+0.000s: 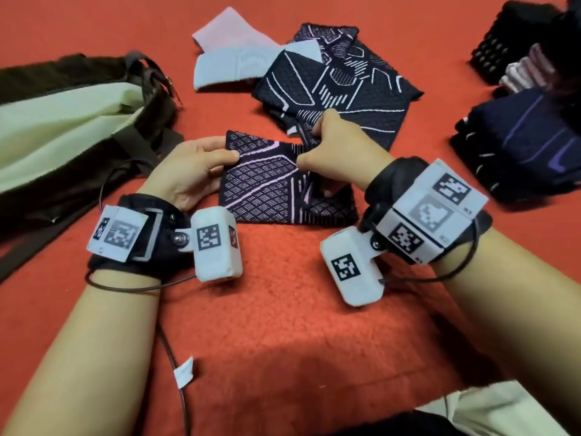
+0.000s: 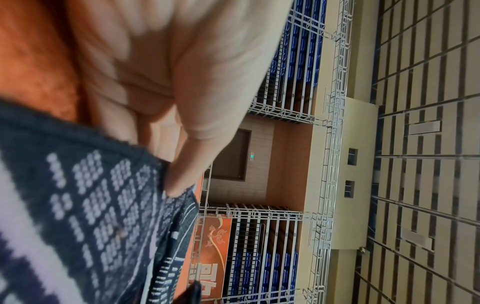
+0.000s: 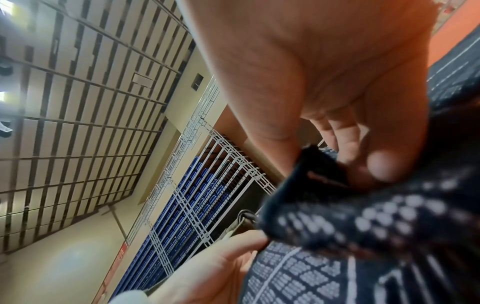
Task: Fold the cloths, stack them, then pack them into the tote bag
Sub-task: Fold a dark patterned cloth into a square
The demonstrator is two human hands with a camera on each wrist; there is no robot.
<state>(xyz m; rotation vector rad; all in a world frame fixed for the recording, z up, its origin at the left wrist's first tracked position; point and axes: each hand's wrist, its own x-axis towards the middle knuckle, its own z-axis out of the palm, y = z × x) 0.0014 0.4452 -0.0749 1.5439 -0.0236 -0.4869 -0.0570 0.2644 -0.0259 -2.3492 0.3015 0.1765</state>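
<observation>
A dark navy cloth with a pink lattice pattern (image 1: 267,187) lies partly folded on the red surface in front of me. My left hand (image 1: 201,165) pinches its left edge between thumb and fingers; the left wrist view shows the thumb on the cloth (image 2: 85,205). My right hand (image 1: 330,143) grips a bunched fold of the same cloth (image 3: 324,205) at its right top. Beyond it lies another dark patterned cloth (image 1: 339,86), unfolded. A pale pink and white cloth (image 1: 232,55) lies behind that. The tote bag (image 1: 63,121), dark brown with a pale green lining, lies open at the left.
A heap of dark folded cloths (image 1: 522,146) sits at the right, with more dark and striped ones (image 1: 518,51) at the far right back. The bag's strap and buckle (image 1: 160,77) lie near the pink cloth. A cable with a white tag (image 1: 184,372) trails by my left forearm.
</observation>
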